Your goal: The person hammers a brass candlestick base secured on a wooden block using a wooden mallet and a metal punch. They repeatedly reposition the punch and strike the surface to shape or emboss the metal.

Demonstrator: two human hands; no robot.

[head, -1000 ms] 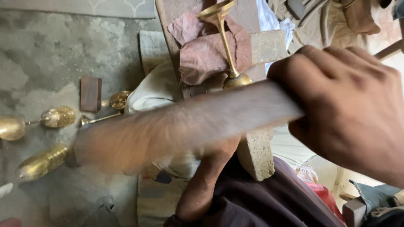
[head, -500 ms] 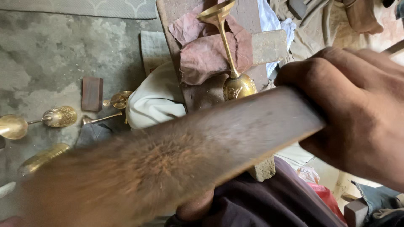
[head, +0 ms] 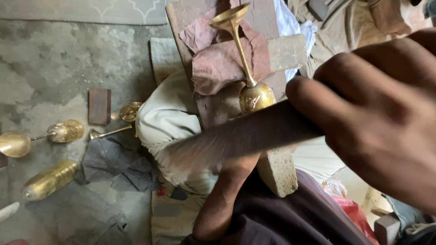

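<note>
Brass goblet lying tilted on a wooden board, foot up at the top of the view, cup low and half hidden behind a long flat wooden stick. Pinkish rag bunched under the stem. Stick blurred, crossing the view from right down to left, gripped at its right end by the right hand, fingers curled tight around it, very near the camera. Left hand: only the forearm showing, reaching up under the stick toward the cup; whether open or closed cannot tell, hidden by the stick. Pale stone block just below the stick, another block up beside the rag. Cream cloth bulging left of the board. Further left on the grey floor: a small brown wooden block, a second goblet on its side, a ribbed brass cylinder, a dark cloth.
</note>
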